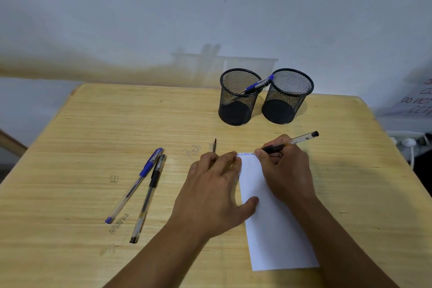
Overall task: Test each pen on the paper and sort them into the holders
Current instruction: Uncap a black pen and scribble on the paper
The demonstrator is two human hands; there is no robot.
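Two holders [240, 98], one pen inside; two pens [140, 184] on table.

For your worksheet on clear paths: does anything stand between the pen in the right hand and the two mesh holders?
Nothing visible does. The black pen in the right hand has only bare table between it and the left holder and right holder.
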